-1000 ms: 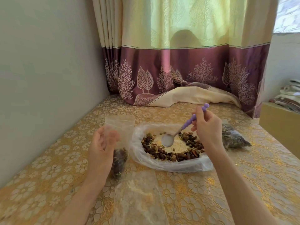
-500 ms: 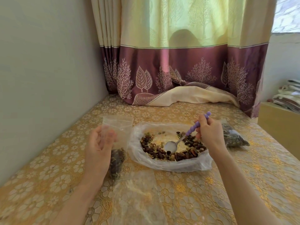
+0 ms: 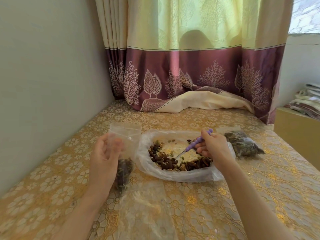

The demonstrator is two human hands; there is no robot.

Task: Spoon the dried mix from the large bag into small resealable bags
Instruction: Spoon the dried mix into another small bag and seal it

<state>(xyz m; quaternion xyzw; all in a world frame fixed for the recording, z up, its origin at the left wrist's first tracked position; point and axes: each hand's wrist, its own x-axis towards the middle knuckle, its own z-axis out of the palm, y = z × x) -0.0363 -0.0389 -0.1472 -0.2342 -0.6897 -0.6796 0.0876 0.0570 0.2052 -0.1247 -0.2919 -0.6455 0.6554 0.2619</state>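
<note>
Large bag open on gold floral tablecloth; curtain behind

Both forearms bare, left hand and right hand seemingly ringless

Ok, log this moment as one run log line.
stage: scooping | right hand: grips purple-handled spoon, bowl dug into dried mix in large bag | left hand: holds small resealable bag open, partly filled

The spoon bowl is buried in dried mix; the left hand hides part of the small bag.
</note>
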